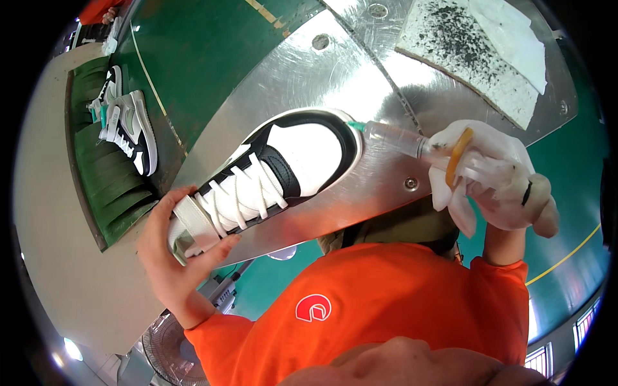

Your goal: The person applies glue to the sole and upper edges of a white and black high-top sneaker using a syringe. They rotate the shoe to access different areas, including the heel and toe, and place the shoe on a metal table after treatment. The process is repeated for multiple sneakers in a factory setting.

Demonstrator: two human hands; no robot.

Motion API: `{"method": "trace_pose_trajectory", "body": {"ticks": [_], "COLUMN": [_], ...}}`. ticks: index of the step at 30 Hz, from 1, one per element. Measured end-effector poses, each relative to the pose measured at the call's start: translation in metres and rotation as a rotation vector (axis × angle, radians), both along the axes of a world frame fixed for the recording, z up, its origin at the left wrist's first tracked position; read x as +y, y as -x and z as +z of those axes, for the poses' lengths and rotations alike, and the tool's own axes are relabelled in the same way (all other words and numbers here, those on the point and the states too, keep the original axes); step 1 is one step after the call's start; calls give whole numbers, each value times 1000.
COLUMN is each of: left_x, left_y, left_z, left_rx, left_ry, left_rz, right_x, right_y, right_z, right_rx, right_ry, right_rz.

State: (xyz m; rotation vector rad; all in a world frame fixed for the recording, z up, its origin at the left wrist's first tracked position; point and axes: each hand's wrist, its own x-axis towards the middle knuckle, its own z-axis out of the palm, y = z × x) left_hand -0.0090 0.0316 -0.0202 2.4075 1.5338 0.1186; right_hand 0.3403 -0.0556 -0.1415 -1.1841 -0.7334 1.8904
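A black-and-white sneaker (308,157) with white laces lies on the metal worktop, its toe pointing right. My left hand (164,254), bare, is closed round the ankle end, with fingers on one side and the thumb on the other. In a white glove, my right hand (502,177) grips a clear syringe (394,139) that has a yellow-orange ring at its rear end. The syringe's green tip (355,125) meets the toe edge where the black upper joins the white sole. Parts of the right fingers are hidden behind the syringe and glove folds.
Beyond the right hand, a white sheet (444,58) speckled with black lies on the metal worktop (309,71). Several similar sneakers (132,125) rest on a green padded rack (106,186) at left. A fan (168,350) stands below left.
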Motion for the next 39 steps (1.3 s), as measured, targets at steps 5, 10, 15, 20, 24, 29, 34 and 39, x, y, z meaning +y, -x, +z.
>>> {"method": "trace_pose_trajectory", "body": {"ticks": [5,10,15,20,24,29,34,39], "left_x": [-25,-48,-48,-49,-43,-30,15,61], "left_y": [-21,-21,-26,-27,-34,-30,-15,-55], "left_z": [2,8,11,15,24,44,46,-9], "left_rx": [85,147,154,188,224,283,-11,148], "left_ry": [-29,-11,81,107,292,495,623,423], "left_rz": [71,16,-121,-146,41,28,-111,-273], "right_x": [-2,1,2,-4,-17,-27,-42,-47], "right_y": [18,41,53,60,67,78,84,93], "right_z": [-5,-1,6,13,20,9,12,-2], "right_rx": [12,46,79,92,102,256,83,69], "right_ry": [-128,-279,-252,-135,-126,-186,-268,-500], "right_rz": [-227,-314,-297,-263,-288,-257,-186,-174]}}
